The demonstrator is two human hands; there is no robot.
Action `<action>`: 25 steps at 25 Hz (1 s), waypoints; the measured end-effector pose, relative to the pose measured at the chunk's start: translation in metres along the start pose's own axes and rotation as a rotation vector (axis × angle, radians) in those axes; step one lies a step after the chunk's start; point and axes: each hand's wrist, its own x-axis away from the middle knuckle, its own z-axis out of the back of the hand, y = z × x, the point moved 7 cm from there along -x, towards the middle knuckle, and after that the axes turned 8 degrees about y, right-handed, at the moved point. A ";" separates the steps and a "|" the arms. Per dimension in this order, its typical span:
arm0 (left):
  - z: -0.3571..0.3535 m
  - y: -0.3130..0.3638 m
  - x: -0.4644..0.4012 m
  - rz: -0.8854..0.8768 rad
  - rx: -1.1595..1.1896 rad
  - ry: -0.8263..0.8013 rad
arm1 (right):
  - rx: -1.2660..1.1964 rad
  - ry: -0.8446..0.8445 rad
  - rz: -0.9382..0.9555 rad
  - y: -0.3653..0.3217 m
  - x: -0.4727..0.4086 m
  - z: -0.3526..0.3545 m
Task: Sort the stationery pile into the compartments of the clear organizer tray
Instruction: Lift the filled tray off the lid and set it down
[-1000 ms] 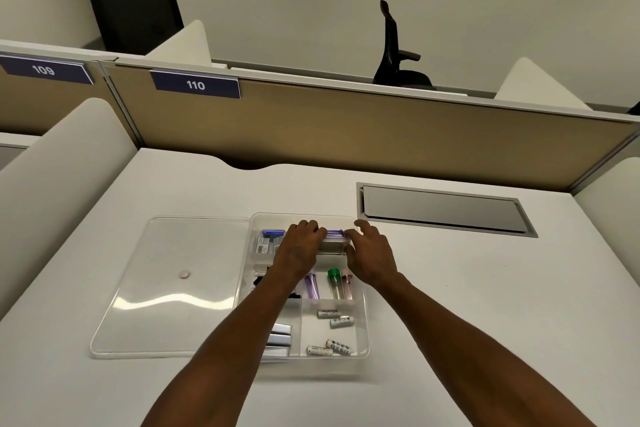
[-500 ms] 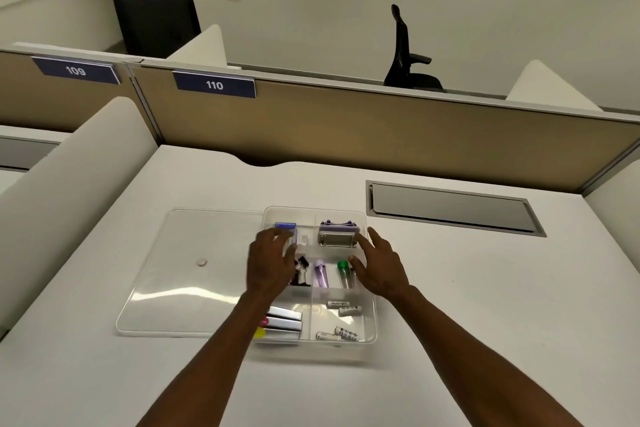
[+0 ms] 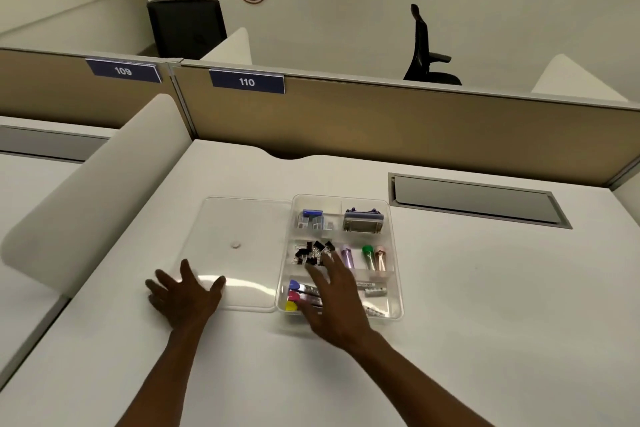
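— Since nothing loose is showing on the desk, why are both your hands spread flat?

— I am judging the sorting nearly finished, so I am gripping nothing. My left hand is lying with fingers straight and apart at the lid's seven o'clock corner, probably getting ready to lift it. My right hand is hovering, fingers loose and apart, over the organizer tray's six o'clock half.

— Where is the tray sitting?

— Just beside the lid, at its three o'clock edge, so the cover is lying within easy reach.

— And what is filling it?

— Going by size: the stapler is taking the one o'clock compartment alone, since it is bulky. The markers are lying side by side at seven o'clock, where the long slot suits them. The tubes are lining up at three o'clock. The staple boxes are sitting at eleven o'clock, and the binder clips are bunching at nine o'clock. Some small white pieces at five o'clock are too blurred for me to name.
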 end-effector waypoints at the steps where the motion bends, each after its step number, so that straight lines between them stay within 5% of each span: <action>1: -0.001 -0.006 0.001 0.057 -0.033 -0.050 | -0.015 -0.045 0.015 -0.008 0.005 -0.010; 5: 0.012 -0.014 0.001 0.068 -0.004 -0.012 | 0.081 -0.245 0.012 -0.022 0.021 -0.039; 9: 0.037 -0.022 -0.003 0.107 0.139 0.068 | 0.089 -0.196 0.033 -0.026 0.019 -0.036; 15: 0.120 0.014 0.027 -0.015 0.896 0.439 | -0.291 -0.078 -0.253 -0.041 -0.001 -0.018; 21: 0.154 0.108 0.109 -0.389 1.141 0.175 | -0.916 0.043 -0.523 -0.089 -0.048 0.042; 25: 0.151 0.150 0.151 -0.730 1.086 -0.097 | -0.921 0.060 -0.547 -0.077 -0.048 0.079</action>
